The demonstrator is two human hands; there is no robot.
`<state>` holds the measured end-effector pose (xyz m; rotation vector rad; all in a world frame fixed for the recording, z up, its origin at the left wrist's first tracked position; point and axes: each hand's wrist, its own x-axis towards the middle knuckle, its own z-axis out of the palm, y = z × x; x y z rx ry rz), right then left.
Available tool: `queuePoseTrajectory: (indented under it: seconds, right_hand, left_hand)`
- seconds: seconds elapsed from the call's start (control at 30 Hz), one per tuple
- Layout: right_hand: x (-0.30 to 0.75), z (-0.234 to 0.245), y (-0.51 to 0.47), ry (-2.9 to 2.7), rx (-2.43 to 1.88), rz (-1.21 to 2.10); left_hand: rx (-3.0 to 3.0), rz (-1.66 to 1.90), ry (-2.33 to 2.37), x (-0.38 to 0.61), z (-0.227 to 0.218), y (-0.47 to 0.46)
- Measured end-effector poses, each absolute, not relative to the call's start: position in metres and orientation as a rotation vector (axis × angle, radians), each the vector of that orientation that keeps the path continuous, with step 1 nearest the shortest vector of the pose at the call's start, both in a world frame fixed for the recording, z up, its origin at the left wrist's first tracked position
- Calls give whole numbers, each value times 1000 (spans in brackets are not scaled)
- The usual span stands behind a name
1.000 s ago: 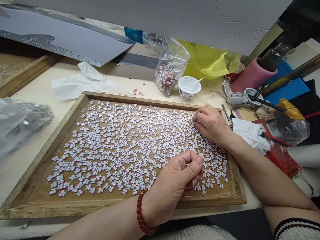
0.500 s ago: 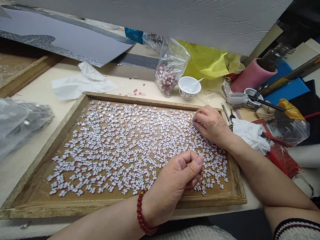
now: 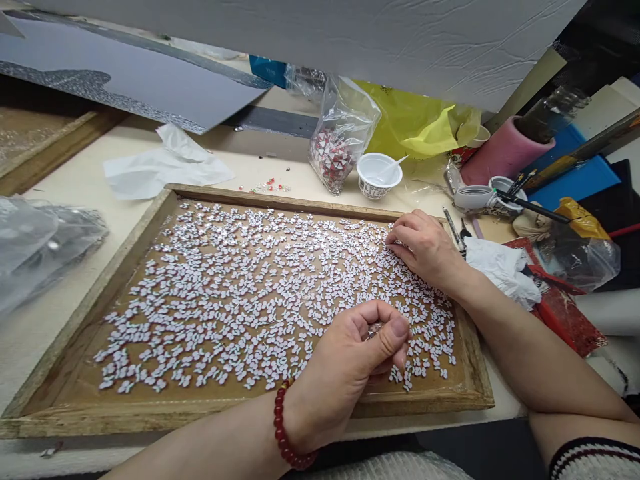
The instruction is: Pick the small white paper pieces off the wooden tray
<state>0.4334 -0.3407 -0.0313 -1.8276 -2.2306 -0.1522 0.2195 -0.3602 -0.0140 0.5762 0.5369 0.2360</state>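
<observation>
A wooden-framed tray (image 3: 100, 293) spans the table before me. Spread over its brown base lie many small whitish pieces (image 3: 240, 280) with dark red and green edges, shaped like paired rounds. My left hand (image 3: 363, 353), a red bead bracelet at its wrist, is curled closed above the tray's near right part. Something small and shiny shows between its thumb and fingers, too little to name. At the tray's far right, my right hand (image 3: 423, 243) rests with bent fingers drawn together among the pieces. Its fingertips are hidden, so whatever they pinch cannot be made out.
Behind the tray stand a clear bag (image 3: 340, 143) of red and white bits and a white cup (image 3: 379, 177) with a spoon. White tissue (image 3: 165, 163) lies at the back left. A plastic bag (image 3: 45, 247) sits at left; pens (image 3: 453, 230) and a pink roll (image 3: 505, 152) are at right.
My left hand has loosened slightly, and the shiny bit inside it shows more. My right hand has barely shifted at the same spot.
</observation>
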Motion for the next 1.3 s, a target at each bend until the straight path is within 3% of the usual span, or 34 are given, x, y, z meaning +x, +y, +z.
queuePoseTrajectory:
  seconds: [0.33,0.87,1.07,1.3]
  right_hand:
    - [430,-10,-348,-2180,-1598,-13]
    - [402,22,-367,-2219,-1111,742]
    - [400,27,-369,-2149,-1005,835]
    - [392,25,-376,-2162,-1078,690]
  left_hand:
    - [545,283,540,218,-14,-361]
    - [438,391,486,218,-19,-361]
    - [419,373,535,217,-18,-361]
    - [430,379,587,217,-16,-359]
